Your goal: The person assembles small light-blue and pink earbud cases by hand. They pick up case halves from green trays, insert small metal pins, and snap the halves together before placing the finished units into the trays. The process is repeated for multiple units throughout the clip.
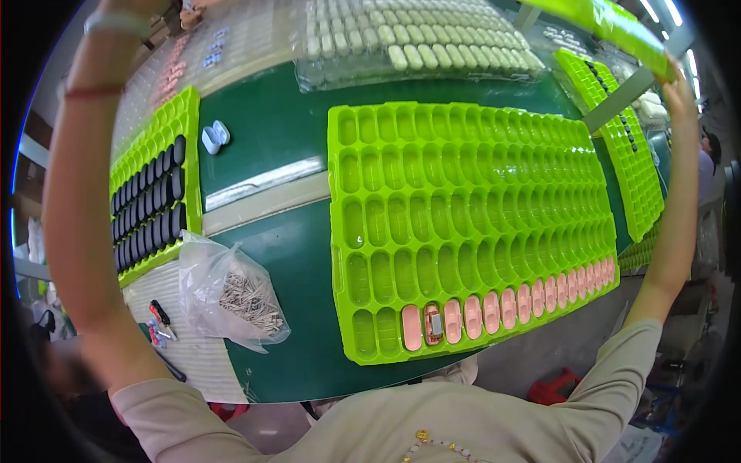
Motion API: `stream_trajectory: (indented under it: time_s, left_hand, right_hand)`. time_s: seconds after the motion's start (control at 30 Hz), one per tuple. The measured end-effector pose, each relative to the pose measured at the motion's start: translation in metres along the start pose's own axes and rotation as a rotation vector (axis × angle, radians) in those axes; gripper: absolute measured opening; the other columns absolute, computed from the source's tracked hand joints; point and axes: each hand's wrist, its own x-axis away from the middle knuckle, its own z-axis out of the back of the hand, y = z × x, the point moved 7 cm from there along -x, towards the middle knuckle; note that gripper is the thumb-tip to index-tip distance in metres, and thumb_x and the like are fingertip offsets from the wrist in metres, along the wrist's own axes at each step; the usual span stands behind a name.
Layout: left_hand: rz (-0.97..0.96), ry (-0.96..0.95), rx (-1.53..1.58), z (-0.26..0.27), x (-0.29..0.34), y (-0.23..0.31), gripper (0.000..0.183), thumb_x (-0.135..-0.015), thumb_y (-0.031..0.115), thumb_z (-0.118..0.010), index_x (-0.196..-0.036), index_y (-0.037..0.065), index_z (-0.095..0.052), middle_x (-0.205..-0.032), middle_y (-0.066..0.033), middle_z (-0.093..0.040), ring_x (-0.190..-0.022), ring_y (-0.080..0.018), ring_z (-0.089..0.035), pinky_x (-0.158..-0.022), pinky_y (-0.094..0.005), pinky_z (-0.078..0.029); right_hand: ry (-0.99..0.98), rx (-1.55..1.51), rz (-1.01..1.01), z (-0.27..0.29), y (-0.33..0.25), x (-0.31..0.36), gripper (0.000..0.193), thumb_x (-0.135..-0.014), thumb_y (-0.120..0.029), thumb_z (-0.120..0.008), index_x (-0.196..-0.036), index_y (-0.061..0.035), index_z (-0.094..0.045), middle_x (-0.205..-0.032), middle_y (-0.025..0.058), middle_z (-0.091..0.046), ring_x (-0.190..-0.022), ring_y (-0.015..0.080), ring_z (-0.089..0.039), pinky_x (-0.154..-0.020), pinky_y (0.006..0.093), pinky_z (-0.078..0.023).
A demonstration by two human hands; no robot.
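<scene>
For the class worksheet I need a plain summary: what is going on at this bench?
A person has both arms raised over a green table. The right hand holds a bright green tray up high; the left hand is cut off at the picture's top edge. Below lies a large green tray, mostly empty, with pink cases along its near row. A plastic bag of small metal parts sits to its left.

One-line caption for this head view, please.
Both arms raised, right hand holding a green tray overhead above a large green tray with pink cases along its near row.
</scene>
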Motion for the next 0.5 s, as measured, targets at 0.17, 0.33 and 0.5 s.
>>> stream_trajectory:
  time_s: [0.17, 0.33, 0.5]
  left_hand:
    - [-0.303, -0.228, -0.990, -0.021, 0.108, -0.024, 0.046, -0.076, 0.005, -0.064, -0.119, 0.002, -0.048, -0.114, -0.0086, -0.054, -0.107, -0.0182, -0.052, -0.091, -0.0297, -0.042]
    - [0.339, 0.287, 0.001, -0.037, 0.197, -0.057, 0.048, -0.079, 0.003, -0.058, -0.124, -0.002, -0.044, -0.110, -0.0100, -0.058, -0.093, -0.0151, -0.059, -0.079, -0.0267, -0.048]
    - [0.454, 0.321, 0.049, -0.047, 0.249, -0.102, 0.065, -0.077, -0.002, -0.060, -0.135, 0.000, -0.031, -0.116, -0.0074, -0.056, -0.097, -0.0106, -0.055, -0.086, -0.0254, -0.044]
  right_hand:
    - [0.104, -0.115, -0.038, 0.138, -0.004, 0.091, 0.033, -0.085, -0.010, -0.058, -0.114, 0.0031, -0.051, -0.113, 0.0093, -0.056, -0.104, 0.0194, -0.053, -0.090, 0.0327, -0.043]
    - [0.090, -0.083, -0.133, 0.146, 0.037, 0.200, 0.035, -0.086, -0.016, -0.057, -0.116, 0.0010, -0.050, -0.114, 0.0067, -0.054, -0.104, 0.0168, -0.051, -0.091, 0.0332, -0.040]
    - [0.108, -0.094, -0.162, 0.191, 0.082, 0.242, 0.035, -0.086, -0.016, -0.057, -0.115, 0.0017, -0.051, -0.113, 0.0062, -0.054, -0.103, 0.0160, -0.051, -0.090, 0.0320, -0.039]
